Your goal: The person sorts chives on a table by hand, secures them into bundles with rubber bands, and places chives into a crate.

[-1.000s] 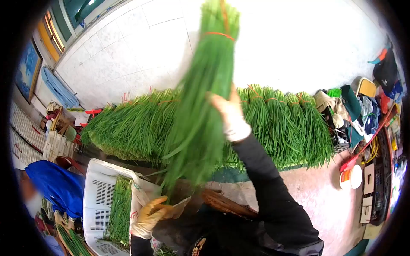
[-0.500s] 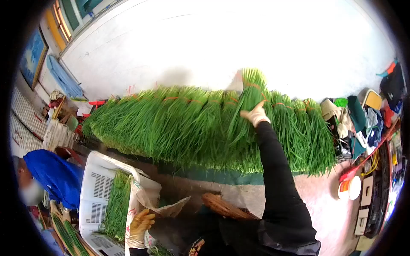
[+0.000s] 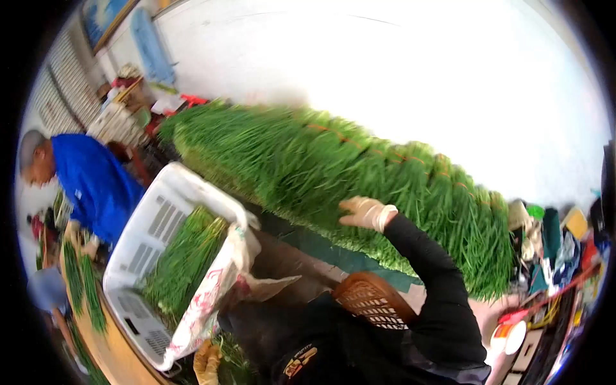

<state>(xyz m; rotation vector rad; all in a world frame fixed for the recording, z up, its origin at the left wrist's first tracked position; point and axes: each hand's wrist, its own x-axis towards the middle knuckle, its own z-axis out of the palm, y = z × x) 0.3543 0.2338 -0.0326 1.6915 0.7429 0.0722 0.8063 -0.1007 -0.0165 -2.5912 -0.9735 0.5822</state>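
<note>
My right hand [image 3: 364, 213], in a pale glove, hovers by the front of a long heap of chive bundles [image 3: 359, 167]. Its fingers are extended, and nothing shows in them. Bands circle the pale ends of several bundles, which lean against the wall. My left hand [image 3: 206, 363], in a yellowish glove, is low at the bottom edge, beside a white plastic crate [image 3: 131, 256]. Its fingers are too blurred and cut off to tell their grip. In the crate lie chive bundles [image 3: 186, 260]. A white printed sack [image 3: 208, 295] drapes over the crate's near side.
A brown woven chair [image 3: 372, 298] stands close to my body. Left of the crate, a person in blue [image 3: 96, 183] handles greens at a wooden table [image 3: 119, 350]. A white bucket [image 3: 508, 338] and piled cloths [image 3: 555, 240] are at the right.
My right hand has left the upright bundle at the wall and come down and left. My left hand has lowered. The view has turned left, showing more of the crate and the co-worker.
</note>
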